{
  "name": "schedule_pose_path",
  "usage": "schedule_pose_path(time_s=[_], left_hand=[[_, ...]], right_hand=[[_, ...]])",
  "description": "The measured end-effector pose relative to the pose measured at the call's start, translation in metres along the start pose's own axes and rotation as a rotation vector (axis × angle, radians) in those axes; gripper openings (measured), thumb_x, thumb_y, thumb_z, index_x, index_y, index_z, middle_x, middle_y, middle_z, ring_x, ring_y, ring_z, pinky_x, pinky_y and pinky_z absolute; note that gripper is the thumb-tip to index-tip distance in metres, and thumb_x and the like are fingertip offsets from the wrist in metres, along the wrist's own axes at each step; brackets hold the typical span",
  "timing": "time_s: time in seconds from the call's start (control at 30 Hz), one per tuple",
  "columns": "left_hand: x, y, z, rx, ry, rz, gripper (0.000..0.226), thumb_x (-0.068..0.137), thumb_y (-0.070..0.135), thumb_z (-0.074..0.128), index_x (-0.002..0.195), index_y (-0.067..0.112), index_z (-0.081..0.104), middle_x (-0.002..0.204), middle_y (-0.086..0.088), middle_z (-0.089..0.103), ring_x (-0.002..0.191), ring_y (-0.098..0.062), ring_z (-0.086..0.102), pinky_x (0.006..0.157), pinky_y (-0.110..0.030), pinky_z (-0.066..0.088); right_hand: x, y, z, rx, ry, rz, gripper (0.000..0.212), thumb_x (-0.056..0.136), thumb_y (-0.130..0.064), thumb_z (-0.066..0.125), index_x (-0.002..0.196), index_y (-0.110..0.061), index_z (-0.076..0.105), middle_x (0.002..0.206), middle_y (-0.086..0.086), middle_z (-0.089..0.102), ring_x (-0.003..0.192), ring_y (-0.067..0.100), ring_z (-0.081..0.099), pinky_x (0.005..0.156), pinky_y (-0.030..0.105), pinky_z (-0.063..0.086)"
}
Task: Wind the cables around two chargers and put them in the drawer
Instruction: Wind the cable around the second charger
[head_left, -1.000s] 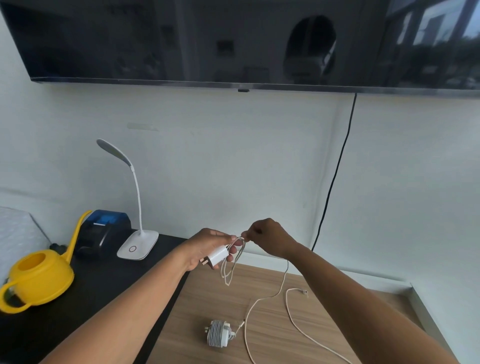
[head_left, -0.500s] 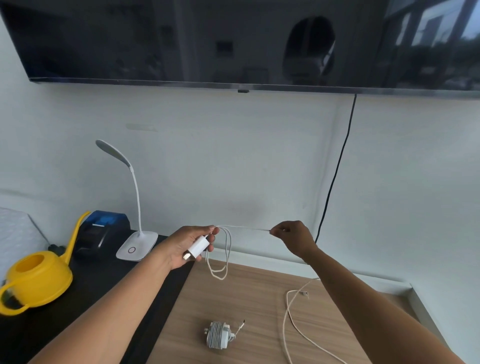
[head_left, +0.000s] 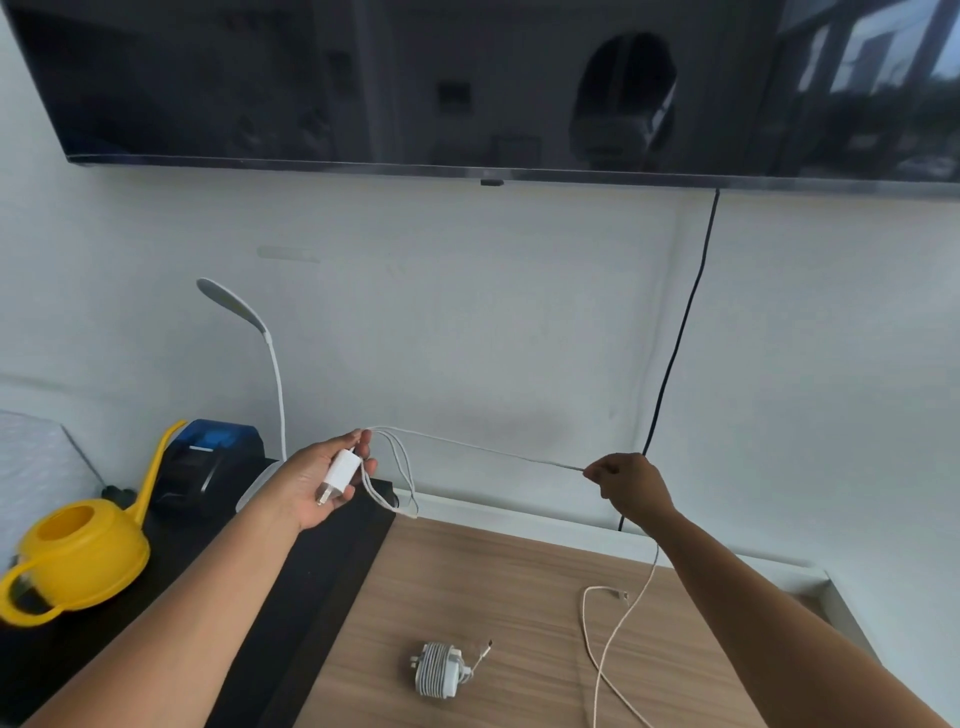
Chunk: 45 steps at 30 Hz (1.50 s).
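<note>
Charger sits mid-left of frame in the left hand, fingers curled round its white body, prongs pointing down-left; a couple of loose loops of cable hang off the thumb side. Right hand, centre-right, pinches the cable between thumb and fingertips, closed tight on it. Change: a second ago both hands were nearly touching by the charger; the right one has since pulled out to the right, so the cable now runs taut between them. Slack trailing below the right wrist has shortened on the wooden desk. My read: this is the draw-out stroke of a wind, next loop to be brought back to the charger, so the second charger is only partly wound. Second charger, lower centre on the desk, already wrapped, its plug tip sticking out to the right

Head view, hard to see: no drawer in frame. Cable tail runs off the bottom edge, so length left is unknown. Loop count on the held charger unclear, strands overlap. Watering can and lamp at left, untouched
</note>
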<state>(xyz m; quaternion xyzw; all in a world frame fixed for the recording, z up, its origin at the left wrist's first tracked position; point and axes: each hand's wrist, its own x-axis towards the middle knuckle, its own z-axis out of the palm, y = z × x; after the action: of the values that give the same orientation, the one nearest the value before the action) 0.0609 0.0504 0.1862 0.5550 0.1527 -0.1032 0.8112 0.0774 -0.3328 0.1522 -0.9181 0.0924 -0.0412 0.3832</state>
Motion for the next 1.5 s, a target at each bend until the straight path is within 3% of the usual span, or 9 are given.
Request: schedule_pose_path(time_s=[0.17, 0.37, 0.5, 0.6, 0.67, 0.93, 1.13, 1.27, 1.5], left_hand=[[0.001, 0.0, 0.004, -0.044, 0.057, 0.028, 0.013, 0.095, 0.027, 0.059, 0.092, 0.018, 0.068, 0.071, 0.006, 0.068, 0.075, -0.014, 0.065, 0.036, -0.015, 0.037], [0.001, -0.005, 0.019, 0.039, 0.024, 0.06, 0.014, 0.093, 0.027, 0.062, 0.09, 0.017, 0.071, 0.076, 0.005, 0.071, 0.066, -0.012, 0.071, 0.038, -0.017, 0.037], [-0.004, -0.015, 0.037, 0.177, -0.009, 0.06, 0.015, 0.093, 0.026, 0.063, 0.091, 0.015, 0.073, 0.079, 0.001, 0.071, 0.065, -0.015, 0.07, 0.041, -0.019, 0.036], [-0.008, -0.029, 0.049, 0.306, -0.035, 0.06, 0.02, 0.09, 0.028, 0.066, 0.097, 0.011, 0.075, 0.086, -0.004, 0.074, 0.073, -0.02, 0.071, 0.046, -0.022, 0.039], [-0.012, -0.037, 0.056, 0.356, -0.062, 0.061, 0.023, 0.09, 0.028, 0.068, 0.1, 0.008, 0.075, 0.09, -0.007, 0.076, 0.075, -0.023, 0.071, 0.047, -0.023, 0.041], [-0.021, -0.063, 0.074, 0.483, -0.21, 0.012, 0.03, 0.086, 0.032, 0.071, 0.105, 0.009, 0.075, 0.1, -0.014, 0.076, 0.089, -0.029, 0.072, 0.047, -0.023, 0.043], [-0.026, -0.068, 0.08, 0.468, -0.348, -0.034, 0.029, 0.089, 0.03, 0.068, 0.104, 0.007, 0.074, 0.084, -0.006, 0.073, 0.072, -0.019, 0.068, 0.045, -0.021, 0.041], [-0.025, -0.066, 0.08, 0.512, -0.357, -0.034, 0.033, 0.084, 0.034, 0.073, 0.103, 0.007, 0.075, 0.078, -0.005, 0.068, 0.071, -0.019, 0.064, 0.044, -0.022, 0.042], [-0.02, -0.054, 0.065, 0.427, -0.289, -0.041, 0.033, 0.08, 0.031, 0.076, 0.101, 0.005, 0.076, 0.076, -0.004, 0.068, 0.066, -0.016, 0.064, 0.041, -0.022, 0.039]], right_hand=[[-0.009, -0.008, 0.009, -0.111, 0.007, -0.007, 0.012, 0.089, -0.028, 0.059, 0.078, -0.03, 0.063, 0.077, -0.004, 0.069, 0.081, 0.02, 0.065, 0.071, 0.032, 0.05], [-0.024, -0.037, 0.023, -0.248, -0.187, -0.182, 0.013, 0.086, -0.027, 0.059, 0.08, -0.032, 0.069, 0.086, -0.008, 0.071, 0.084, 0.016, 0.066, 0.075, 0.03, 0.052], [-0.038, -0.064, 0.027, -0.268, -0.368, -0.367, 0.021, 0.087, -0.019, 0.054, 0.076, -0.03, 0.069, 0.072, -0.016, 0.065, 0.079, 0.01, 0.063, 0.077, 0.028, 0.051], [-0.049, -0.079, 0.031, -0.196, -0.422, -0.426, 0.025, 0.088, -0.014, 0.051, 0.079, -0.023, 0.072, 0.058, -0.02, 0.058, 0.061, -0.003, 0.055, 0.062, 0.013, 0.041], [-0.052, -0.084, 0.034, -0.129, -0.436, -0.423, 0.026, 0.088, -0.014, 0.049, 0.078, -0.023, 0.072, 0.058, -0.015, 0.058, 0.059, -0.002, 0.054, 0.059, 0.011, 0.039], [-0.052, -0.082, 0.041, -0.004, -0.387, -0.39, 0.025, 0.088, -0.016, 0.048, 0.078, -0.019, 0.07, 0.062, -0.006, 0.061, 0.064, 0.013, 0.057, 0.065, 0.026, 0.045], [-0.048, -0.072, 0.038, 0.073, -0.335, -0.355, 0.016, 0.085, -0.031, 0.068, 0.079, -0.015, 0.068, 0.056, -0.008, 0.058, 0.052, 0.004, 0.05, 0.058, 0.02, 0.04], [-0.044, -0.066, 0.038, 0.092, -0.305, -0.315, 0.02, 0.079, -0.036, 0.074, 0.079, -0.017, 0.068, 0.055, -0.008, 0.056, 0.051, 0.005, 0.048, 0.057, 0.021, 0.038], [-0.033, -0.049, 0.028, 0.099, -0.184, -0.228, 0.012, 0.088, -0.023, 0.065, 0.076, -0.021, 0.069, 0.063, -0.009, 0.058, 0.058, 0.007, 0.052, 0.055, 0.018, 0.038]])
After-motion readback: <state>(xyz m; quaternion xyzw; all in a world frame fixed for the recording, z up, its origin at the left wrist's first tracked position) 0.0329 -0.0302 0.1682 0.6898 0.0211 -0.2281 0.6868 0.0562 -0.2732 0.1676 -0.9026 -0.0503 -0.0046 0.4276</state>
